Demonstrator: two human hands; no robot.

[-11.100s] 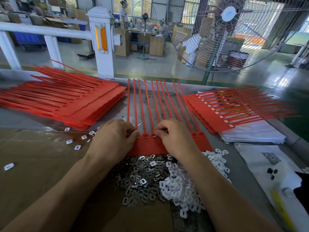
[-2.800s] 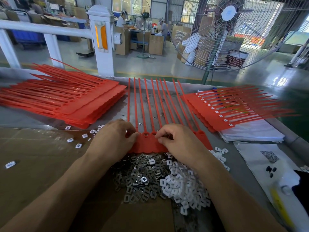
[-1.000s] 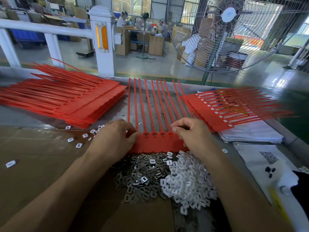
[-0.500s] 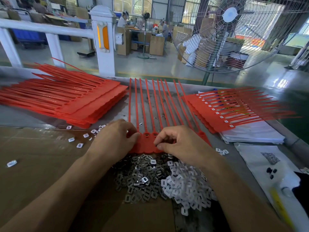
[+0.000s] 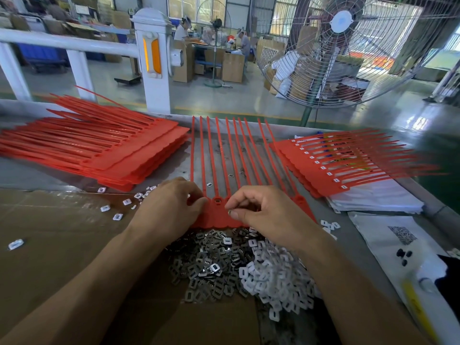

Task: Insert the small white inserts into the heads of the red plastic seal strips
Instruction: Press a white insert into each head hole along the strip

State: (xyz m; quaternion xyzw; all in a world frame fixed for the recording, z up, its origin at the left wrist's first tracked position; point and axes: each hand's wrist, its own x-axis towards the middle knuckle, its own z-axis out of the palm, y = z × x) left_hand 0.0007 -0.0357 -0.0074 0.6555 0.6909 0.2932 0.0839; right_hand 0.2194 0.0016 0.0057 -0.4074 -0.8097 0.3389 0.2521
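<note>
A joined row of red seal strips (image 5: 219, 212) lies flat in front of me, tails pointing away. My left hand (image 5: 169, 207) holds the row's left end, thumb and fingers curled on the heads. My right hand (image 5: 263, 212) hovers over the middle heads with fingers curled, pinching a small insert (image 5: 231, 212) between thumb and forefinger. One head socket (image 5: 217, 200) shows between the hands. A heap of white inserts (image 5: 273, 272) and one of grey metal inserts (image 5: 209, 265) lie just below the row.
A stack of red strips (image 5: 104, 150) lies at the left, another stack with white inserts fitted (image 5: 336, 163) at the right on white sheets. Loose inserts (image 5: 117, 210) are scattered on the brown cardboard. A paper with a code (image 5: 398, 235) lies at right. A large fan (image 5: 348, 46) stands behind.
My right hand went right along the heads, then came back left to the middle and now pinches an insert above the heads. My left hand has stayed on the row's left end.
</note>
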